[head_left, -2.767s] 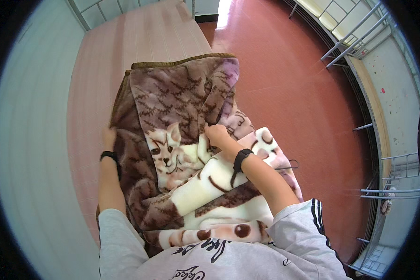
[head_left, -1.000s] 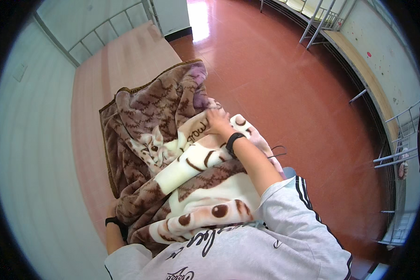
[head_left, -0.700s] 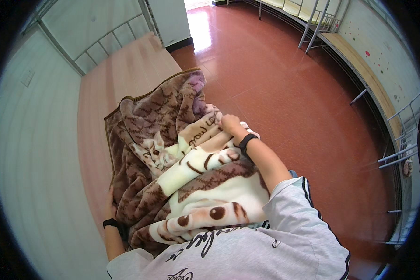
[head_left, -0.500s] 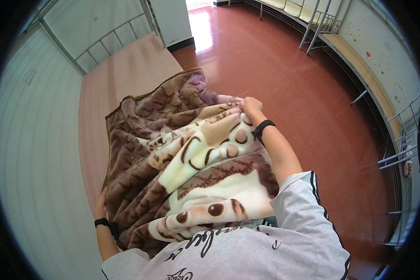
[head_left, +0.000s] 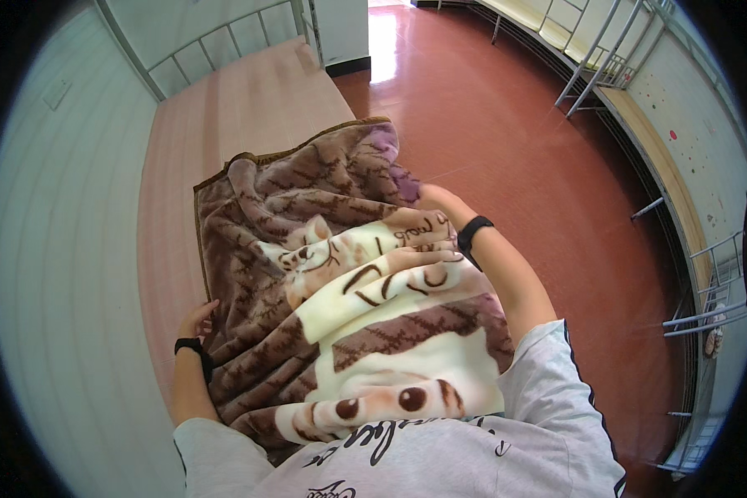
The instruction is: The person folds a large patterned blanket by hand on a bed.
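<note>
A thick plush blanket, brown with cream cartoon animal figures and a purple corner, lies rumpled over the near part of a bed. Its near end reaches up against my shirt. At the blanket's left edge is my left hand, fingers apart, their tips close to or touching the brown cloth. My right hand is at the right edge, beside the purple part. Its fingers are hidden by the blanket, so I cannot see whether they grip it. Both wrists wear black bands.
The bed's pale pink surface extends beyond the blanket to a metal bed rail. A white wall runs along the left. Right of the bed is red floor; metal bunk frames with wooden boards line the far right.
My right hand has let go of the raised cream fold, which has sunk, and moved to the purple edge. My left hand has slid farther up the left edge, its fingers now apart.
</note>
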A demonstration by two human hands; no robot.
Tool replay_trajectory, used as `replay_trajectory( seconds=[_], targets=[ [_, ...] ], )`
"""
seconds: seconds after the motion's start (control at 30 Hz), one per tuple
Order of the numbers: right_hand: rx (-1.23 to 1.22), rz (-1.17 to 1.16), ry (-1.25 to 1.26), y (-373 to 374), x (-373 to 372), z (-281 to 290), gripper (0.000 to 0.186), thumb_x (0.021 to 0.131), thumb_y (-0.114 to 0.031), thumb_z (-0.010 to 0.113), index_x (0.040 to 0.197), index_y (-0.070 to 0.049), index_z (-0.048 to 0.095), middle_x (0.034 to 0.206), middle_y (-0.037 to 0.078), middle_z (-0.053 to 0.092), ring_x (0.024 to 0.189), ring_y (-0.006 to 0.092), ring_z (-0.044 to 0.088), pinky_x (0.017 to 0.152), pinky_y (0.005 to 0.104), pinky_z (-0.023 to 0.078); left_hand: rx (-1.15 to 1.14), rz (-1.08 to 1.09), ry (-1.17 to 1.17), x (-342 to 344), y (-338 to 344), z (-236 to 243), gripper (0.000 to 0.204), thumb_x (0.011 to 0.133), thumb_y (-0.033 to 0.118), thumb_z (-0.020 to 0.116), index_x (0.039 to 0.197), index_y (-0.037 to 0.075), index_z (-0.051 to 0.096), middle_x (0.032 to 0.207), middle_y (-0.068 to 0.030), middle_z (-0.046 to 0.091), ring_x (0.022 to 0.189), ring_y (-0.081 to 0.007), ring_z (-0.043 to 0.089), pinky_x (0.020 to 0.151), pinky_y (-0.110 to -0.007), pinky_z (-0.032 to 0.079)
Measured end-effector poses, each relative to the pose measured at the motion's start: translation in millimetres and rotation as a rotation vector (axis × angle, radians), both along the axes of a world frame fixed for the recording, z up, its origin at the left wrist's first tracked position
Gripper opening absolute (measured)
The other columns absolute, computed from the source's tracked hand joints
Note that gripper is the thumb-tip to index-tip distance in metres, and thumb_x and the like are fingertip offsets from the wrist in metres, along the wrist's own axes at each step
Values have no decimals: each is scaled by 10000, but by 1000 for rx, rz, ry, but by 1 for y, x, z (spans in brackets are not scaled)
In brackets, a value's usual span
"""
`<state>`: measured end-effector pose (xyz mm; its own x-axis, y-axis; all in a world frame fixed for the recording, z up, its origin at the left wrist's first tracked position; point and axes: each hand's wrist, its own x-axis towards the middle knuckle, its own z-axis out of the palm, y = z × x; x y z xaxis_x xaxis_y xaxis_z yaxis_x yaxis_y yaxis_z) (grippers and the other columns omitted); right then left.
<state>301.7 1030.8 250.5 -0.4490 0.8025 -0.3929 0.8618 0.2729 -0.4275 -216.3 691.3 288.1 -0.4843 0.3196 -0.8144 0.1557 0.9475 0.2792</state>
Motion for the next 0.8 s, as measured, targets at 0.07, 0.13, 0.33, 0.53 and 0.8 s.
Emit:
replay_trajectory(
  seconds=[0.07, 0.13, 0.33, 0.53, 0.8],
  targets=[
    [132, -16, 39, 8, -30, 2, 303, 732, -202, 566, 974, -23, 593, 915, 204, 608, 835, 367, 584, 684, 425, 468, -11, 165, 114, 0, 12, -8, 696, 799, 436, 586, 1311, 39, 331, 1230, -161, 425, 928, -314, 521, 709, -404, 461],
    [265, -70, 32, 15, -52, 6, 276, 746, -214, 566, 939, -17, 585, 916, 199, 605, 888, 363, 571, 753, 439, 468, 83, 211, 70, 31, 35, 7, 738, 806, 423, 579, 1348, 24, 275, 1380, -179, 285, 1229, -337, 310, 967, -454, 297],
    [528, -370, -27, 11, -133, -35, 354, 751, -282, 599, 976, -19, 524, 889, 149, 577, 805, 319, 603, 656, 436, 491, 261, 161, -34, -10, 68, -15, 851, 797, 465, 577, 1402, 61, 135, 1453, -139, 141, 1332, -296, 135, 1053, -438, 146],
    [583, -431, 197, 47, -109, -9, 235, 778, -82, 442, 949, -95, 603, 799, 186, 617, 726, 363, 606, 646, 469, 483, 281, 373, -202, -35, 92, -21, 889, 797, 527, 551, 1409, 68, 100, 1454, -178, 82, 1334, -331, 94, 1052, -483, 100],
    [-3, -538, -74, 129, 8, -1, 319, 786, -165, 511, 1047, 11, 566, 980, 228, 596, 911, 330, 579, 742, 417, 466, 399, 272, -149, 39, 151, 24, 766, 821, 415, 587, 1389, 68, 208, 1440, -124, 179, 1308, -262, 199, 1047, -387, 212]
  ],
)
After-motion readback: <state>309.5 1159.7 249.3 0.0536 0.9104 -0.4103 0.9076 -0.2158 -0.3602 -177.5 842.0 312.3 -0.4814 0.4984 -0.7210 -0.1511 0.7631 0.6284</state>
